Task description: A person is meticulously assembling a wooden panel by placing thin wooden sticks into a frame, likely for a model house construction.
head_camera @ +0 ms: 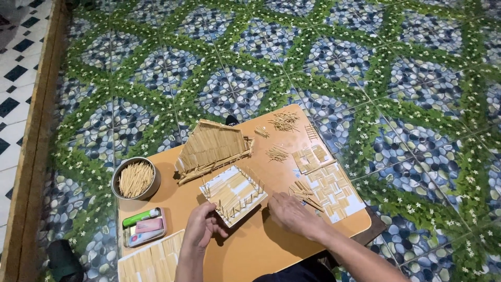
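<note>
Hands: left (201, 225) grip grasping stick-frame base (233, 194); right (290, 211) pinching sticks (302, 192) (green tube (141, 217) in tin (163, 234)).

open rectangular metal tin (163, 222), near-left part of the tabletop, just below the round tin of sticks | inside: green tube (140, 217) along the top; pink flat packet (149, 225) in the middle; pale blue-and-white packet (142, 237) at the bottom

Floor: glossy tiles (334, 57) printed with blue-grey pebbles, crossed by green leafy bands with small white flowers.
Left edge: a wooden border strip (39, 120) — beyond it, black-and-white checkered tiles (13, 78).
Counter: low (250, 250), orange-tan, rounded corners.
Light: even, soft.
</note>
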